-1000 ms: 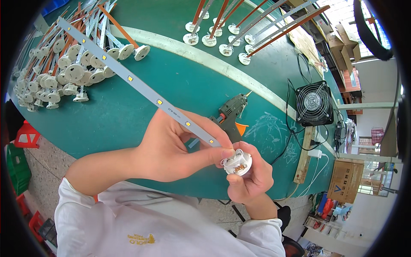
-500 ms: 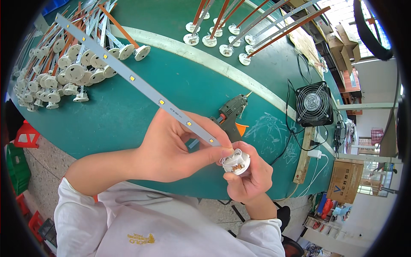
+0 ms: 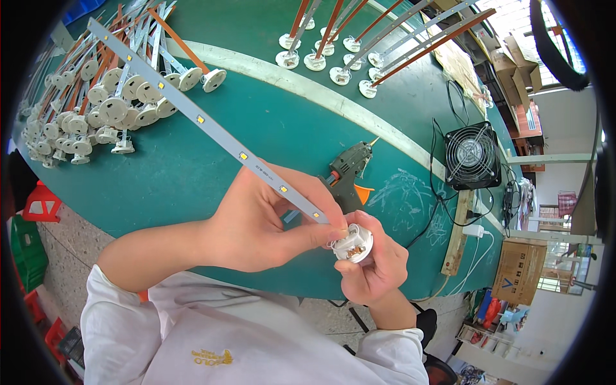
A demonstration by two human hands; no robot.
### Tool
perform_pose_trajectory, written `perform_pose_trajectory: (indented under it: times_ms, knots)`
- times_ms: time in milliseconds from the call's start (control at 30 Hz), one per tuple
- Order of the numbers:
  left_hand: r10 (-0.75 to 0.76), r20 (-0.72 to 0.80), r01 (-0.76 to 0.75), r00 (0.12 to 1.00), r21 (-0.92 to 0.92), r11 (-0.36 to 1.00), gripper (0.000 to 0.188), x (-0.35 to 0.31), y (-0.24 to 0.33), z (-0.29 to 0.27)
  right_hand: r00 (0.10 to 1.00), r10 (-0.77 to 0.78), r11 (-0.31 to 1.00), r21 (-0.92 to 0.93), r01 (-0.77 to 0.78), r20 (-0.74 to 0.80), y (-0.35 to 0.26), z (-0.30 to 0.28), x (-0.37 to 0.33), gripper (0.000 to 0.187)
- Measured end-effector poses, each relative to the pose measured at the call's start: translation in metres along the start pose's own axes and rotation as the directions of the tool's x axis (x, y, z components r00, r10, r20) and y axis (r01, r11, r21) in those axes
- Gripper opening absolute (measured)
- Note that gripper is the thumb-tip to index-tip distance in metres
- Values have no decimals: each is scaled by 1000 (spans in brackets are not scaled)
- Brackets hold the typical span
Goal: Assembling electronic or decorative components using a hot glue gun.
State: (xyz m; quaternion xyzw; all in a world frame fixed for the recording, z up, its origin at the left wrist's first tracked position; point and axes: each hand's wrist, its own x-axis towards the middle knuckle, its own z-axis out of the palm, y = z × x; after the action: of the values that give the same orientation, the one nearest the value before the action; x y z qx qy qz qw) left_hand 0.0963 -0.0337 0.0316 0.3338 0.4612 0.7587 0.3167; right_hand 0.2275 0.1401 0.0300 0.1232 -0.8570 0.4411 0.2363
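Note:
My left hand (image 3: 273, 221) is closed on the lower end of a long grey LED strip (image 3: 200, 119), which slants up to the far left with several small yellow LEDs along it. In my right hand (image 3: 380, 263) is a round white plastic end cap (image 3: 353, 245), gripped by its rim between thumb and fingers. Its inner side, with small copper-coloured metal parts, faces up. The strip's end meets the cap at my left fingertips, where thin white wire shows. Whether strip and cap are joined there is hidden by the fingers. Just beyond my hands lies a dark glue gun (image 3: 350, 168).
A heap of strips with white end caps (image 3: 114, 110) covers the far left of the green table (image 3: 154, 186). Several more strips stand on their caps (image 3: 314, 62) at the back. A black fan (image 3: 472, 156), cables and a wooden-mounted power strip (image 3: 457, 240) sit on the right.
The end cap has tilted slightly in my right hand, so more of its inner wall shows. Both hands otherwise stay in nearly the same place.

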Motion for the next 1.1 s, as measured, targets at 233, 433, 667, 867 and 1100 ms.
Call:
perform_pose_trajectory:
  times_ms: [233,433,667,867,1100]
  knots:
    - [-2,13,2,1000,21,1000,10,-2,-1,1,1000,0,999,-39,0,4,1,1,-4,66]
    - [-21,-34,21,999,-6,1000,10,-4,-9,2,999,47,995,-92,-46,9,3,4,-4,66]
    - [81,33,-86,996,190,978,14,3,8,-1,1000,2,997,-77,-1,15,1,-8,11,61]
    - [162,-102,-137,981,216,967,11,9,15,-16,989,144,986,86,-139,-44,10,-6,13,64]
    - [324,-197,-27,925,817,576,6,25,22,-44,837,536,576,-773,-264,113,11,-32,26,60]
